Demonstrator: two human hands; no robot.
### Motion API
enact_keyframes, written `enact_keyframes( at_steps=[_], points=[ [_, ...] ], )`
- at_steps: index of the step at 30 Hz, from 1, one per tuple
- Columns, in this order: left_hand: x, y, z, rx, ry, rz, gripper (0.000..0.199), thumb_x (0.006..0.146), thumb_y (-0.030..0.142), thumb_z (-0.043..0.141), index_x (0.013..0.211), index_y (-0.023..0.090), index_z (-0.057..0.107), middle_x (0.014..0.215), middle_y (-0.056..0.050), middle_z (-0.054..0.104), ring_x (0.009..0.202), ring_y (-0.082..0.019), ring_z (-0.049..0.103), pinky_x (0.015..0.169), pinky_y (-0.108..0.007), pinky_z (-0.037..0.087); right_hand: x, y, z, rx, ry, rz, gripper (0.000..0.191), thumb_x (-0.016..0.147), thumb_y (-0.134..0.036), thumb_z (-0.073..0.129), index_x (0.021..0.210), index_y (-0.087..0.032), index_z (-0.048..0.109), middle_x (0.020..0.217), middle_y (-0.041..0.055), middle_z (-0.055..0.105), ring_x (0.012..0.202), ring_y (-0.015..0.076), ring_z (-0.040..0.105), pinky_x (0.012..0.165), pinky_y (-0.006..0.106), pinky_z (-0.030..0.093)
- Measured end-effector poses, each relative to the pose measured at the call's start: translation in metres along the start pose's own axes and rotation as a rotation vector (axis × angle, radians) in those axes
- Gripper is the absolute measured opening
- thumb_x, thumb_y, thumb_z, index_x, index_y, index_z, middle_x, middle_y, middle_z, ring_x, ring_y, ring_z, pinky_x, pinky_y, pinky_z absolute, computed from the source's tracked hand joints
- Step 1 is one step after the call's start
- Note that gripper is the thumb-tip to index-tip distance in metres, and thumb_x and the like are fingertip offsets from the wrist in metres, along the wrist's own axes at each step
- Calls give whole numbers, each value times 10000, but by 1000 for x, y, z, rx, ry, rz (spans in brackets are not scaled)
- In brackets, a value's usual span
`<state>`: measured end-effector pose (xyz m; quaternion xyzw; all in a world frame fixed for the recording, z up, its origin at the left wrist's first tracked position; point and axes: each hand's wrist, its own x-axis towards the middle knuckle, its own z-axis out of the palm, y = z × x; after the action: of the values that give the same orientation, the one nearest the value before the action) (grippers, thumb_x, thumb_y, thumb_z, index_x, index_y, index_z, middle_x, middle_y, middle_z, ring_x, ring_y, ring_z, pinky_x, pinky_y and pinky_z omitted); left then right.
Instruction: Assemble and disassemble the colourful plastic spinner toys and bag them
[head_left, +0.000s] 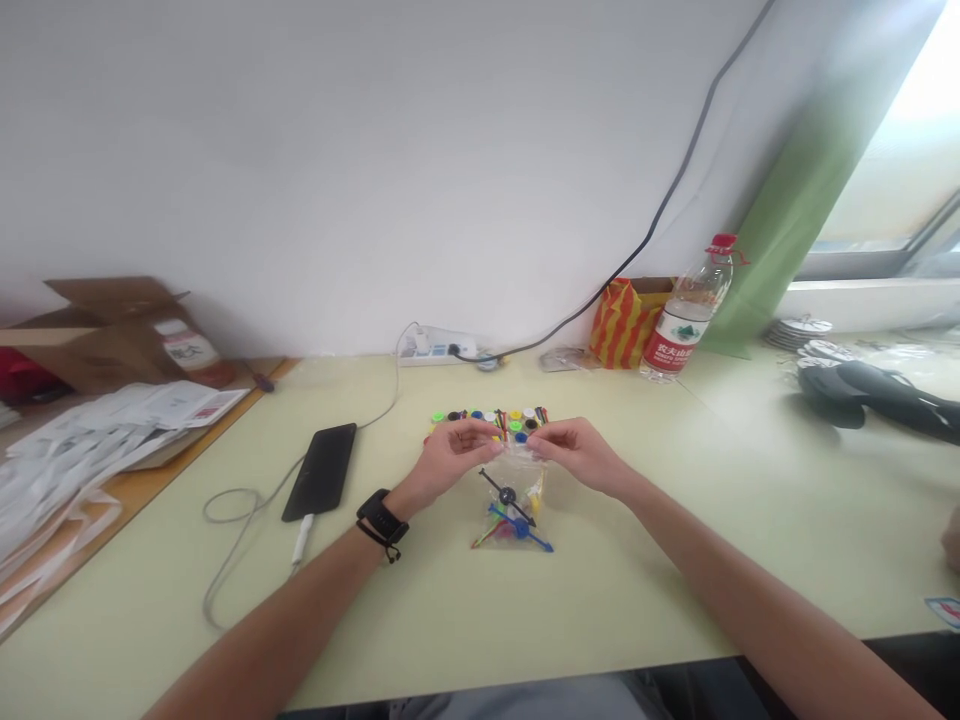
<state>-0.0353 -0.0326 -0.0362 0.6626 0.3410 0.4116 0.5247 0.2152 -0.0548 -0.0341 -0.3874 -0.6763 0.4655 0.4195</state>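
Both hands pinch the top edge of a small clear plastic bag (517, 512). My left hand (457, 452), with a black watch on its wrist, grips the left corner; my right hand (574, 452) grips the right corner. Inside the bag lie arrow-shaped plastic spinners, among them a black spinner (508, 495) and a blue spinner (521, 528), with green, yellow and red pieces partly hidden behind. Just beyond my hands, several coloured round pieces (478, 414) and more arrows stand in rows, partly covered by my fingers.
A black phone (321, 472) with a charging cable lies to the left. Along the wall are a power strip (439, 347), a striped bag (616, 325) and a large water bottle (686, 315). White packets (135, 425) and a cardboard box (112, 335) fill the far left; a dark device (877, 395) is right.
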Motion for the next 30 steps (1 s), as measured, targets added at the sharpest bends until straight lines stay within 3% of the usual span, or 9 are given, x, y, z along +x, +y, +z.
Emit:
enact_keyframes(
  at_steps=[7,13,22,27,30],
  points=[
    [-1,2,6,39,-36,-3,298,825,430,830,864,136,804,795,-73,758,695,-150,668,661,-249,550,-1,-6,6,-114,23,-49,365,852,-562,737,896,-206,808,863,59,763,779,218,651,723,336,523],
    [-1,0,7,50,-25,-11,318,833,459,816,875,145,806,766,-70,756,672,-154,671,650,-256,554,-1,-4,7,-98,-10,-42,384,832,-585,744,858,-210,818,811,57,760,745,218,651,710,342,526],
    [5,-7,-6,68,14,-15,326,810,449,840,934,147,828,807,-81,784,699,-162,683,680,-261,560,4,4,-4,-64,79,19,381,828,-564,757,809,-184,785,742,34,701,705,184,603,677,322,480],
    [5,-9,-8,67,45,13,332,808,441,844,934,134,823,802,-81,774,687,-153,665,668,-257,551,3,1,0,19,90,5,411,733,-562,845,918,-200,784,870,47,743,816,210,656,751,342,524],
    [5,-8,-9,75,49,19,308,821,431,836,917,139,823,777,-67,766,671,-140,651,659,-243,536,4,4,2,80,83,33,401,736,-561,842,886,-194,779,883,52,745,827,205,656,780,347,522]
  ],
)
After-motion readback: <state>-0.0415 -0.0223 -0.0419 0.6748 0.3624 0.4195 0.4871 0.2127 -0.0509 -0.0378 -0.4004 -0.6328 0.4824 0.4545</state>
